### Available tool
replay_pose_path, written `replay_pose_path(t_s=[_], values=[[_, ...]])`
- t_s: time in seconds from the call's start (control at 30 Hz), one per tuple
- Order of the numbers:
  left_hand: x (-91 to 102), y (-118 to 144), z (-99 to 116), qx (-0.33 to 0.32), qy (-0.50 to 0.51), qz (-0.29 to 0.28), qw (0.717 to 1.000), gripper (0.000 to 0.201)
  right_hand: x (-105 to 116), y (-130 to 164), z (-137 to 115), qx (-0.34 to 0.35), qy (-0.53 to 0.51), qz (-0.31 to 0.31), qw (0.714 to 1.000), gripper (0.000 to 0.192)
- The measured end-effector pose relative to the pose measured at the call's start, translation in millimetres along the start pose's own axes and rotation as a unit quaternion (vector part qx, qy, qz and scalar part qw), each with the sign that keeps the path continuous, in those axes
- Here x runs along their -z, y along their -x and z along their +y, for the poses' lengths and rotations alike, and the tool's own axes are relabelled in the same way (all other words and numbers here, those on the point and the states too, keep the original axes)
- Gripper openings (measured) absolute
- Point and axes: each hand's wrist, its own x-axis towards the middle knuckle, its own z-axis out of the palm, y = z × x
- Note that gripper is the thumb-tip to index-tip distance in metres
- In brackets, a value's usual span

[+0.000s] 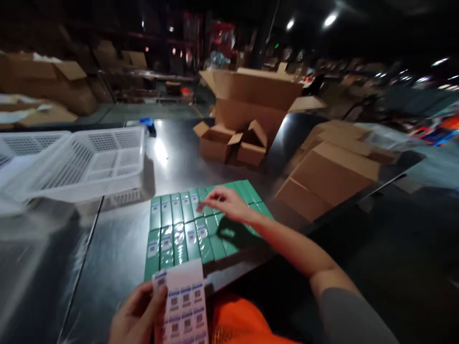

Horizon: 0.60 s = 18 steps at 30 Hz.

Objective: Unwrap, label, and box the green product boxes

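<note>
My left hand (138,315) grips a sheet of label stickers (186,306) printed with QR codes and blue headings, thumb on its upper left part. My right hand (225,203) pinches one small sticker (200,206) between thumb and fingertips, over the back row of green boxes (179,243). These narrow, shiny boxes lie side by side in two rows on the metal table. Several on the left bear a white label with a QR code. Those toward the right show plain green, partly covered by my right hand and its shadow.
White plastic crates (103,157) stand at the left, with a blue object (147,125) by the corner. Behind the boxes are two small open cartons (251,145) and a large open carton (258,102). More cardboard (330,167) lies at the right edge of the metal table (118,239).
</note>
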Motion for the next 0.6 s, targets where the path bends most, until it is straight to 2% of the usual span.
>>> replay_pose_path(t_s=[0.1, 0.2, 0.37, 0.6], values=[[-0.5, 5.9, 2.8, -0.026, -0.008, -0.043, 0.999, 0.046, 12.9, -34.4, 41.2, -0.071, 0.002, -0.003, 0.997, 0.039], [-2.9, 8.3, -0.4, -0.047, -0.018, -0.042, 0.998, 0.043, 10.9, -62.2, 71.1, -0.118, 0.018, -0.048, 0.992, 0.035], [-2.9, 12.5, -5.0, -0.053, -0.014, -0.013, 0.998, 0.042, 4.7, -86.7, 79.4, -0.153, 0.067, -0.097, 0.981, 0.029], [-0.3, 13.3, -5.9, -0.032, 0.03, 0.009, 0.999, 0.04, -4.4, -98.4, 83.3, -0.152, 0.135, -0.09, 0.975, 0.025]])
